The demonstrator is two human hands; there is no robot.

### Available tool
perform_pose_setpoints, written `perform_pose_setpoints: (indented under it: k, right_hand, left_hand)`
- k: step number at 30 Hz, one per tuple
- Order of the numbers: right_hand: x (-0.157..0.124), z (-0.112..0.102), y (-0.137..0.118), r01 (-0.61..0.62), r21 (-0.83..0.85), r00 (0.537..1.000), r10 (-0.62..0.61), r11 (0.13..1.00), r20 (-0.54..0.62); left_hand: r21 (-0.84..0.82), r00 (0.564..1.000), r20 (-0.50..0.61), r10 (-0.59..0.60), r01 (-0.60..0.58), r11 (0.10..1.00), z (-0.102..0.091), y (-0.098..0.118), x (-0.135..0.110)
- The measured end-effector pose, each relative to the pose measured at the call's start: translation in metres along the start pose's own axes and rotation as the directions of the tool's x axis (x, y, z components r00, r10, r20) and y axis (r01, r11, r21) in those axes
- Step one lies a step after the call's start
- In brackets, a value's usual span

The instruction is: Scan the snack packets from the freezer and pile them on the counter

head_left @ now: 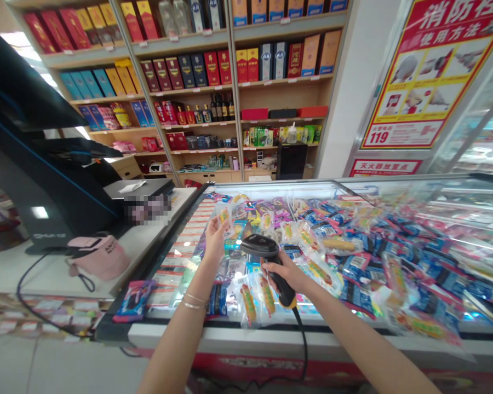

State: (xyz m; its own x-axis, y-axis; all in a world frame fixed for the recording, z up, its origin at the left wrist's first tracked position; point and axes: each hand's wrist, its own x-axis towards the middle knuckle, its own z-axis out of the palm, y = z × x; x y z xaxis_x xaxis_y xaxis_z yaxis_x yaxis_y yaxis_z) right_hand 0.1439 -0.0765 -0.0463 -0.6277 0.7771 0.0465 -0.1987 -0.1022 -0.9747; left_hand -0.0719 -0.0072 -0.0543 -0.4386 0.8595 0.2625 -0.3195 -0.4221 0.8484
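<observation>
In my left hand [215, 241] is a small clear-wrapped food pack [224, 217] with a yellow and green label, pinched by the fingers and raised over the glass top of a chest freezer [168, 331]. My right hand [287, 272] grips the handle of a black barcode scanner [261, 246], whose head points left toward the other hand. From the scanner's yellow-tipped base a black cable [303, 342] hangs down over the freezer's front. Just below both hands lie clear-wrapped packs [247, 301] with long yellowish food inside.
Many blue and pink packets [359, 268] spread across the right of the freezer. One blue packet [133, 300] lies at its left corner. To the left, a counter carries a pink cup-shaped bag [101, 256] and a black checkout terminal [57, 180]. Shelves of boxed goods [189, 71] stand behind.
</observation>
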Motion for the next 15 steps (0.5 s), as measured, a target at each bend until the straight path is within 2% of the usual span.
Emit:
perform_pose_setpoints:
  k: [15]
  right_hand:
    - [-0.0017,-0.0008,-0.0004,0.012,-0.012,1.000,-0.011,1.000,0.027]
  left_hand:
    - [-0.086,0.999,0.038,0.003,0.000,0.996,0.0057,0.0041,-0.0041]
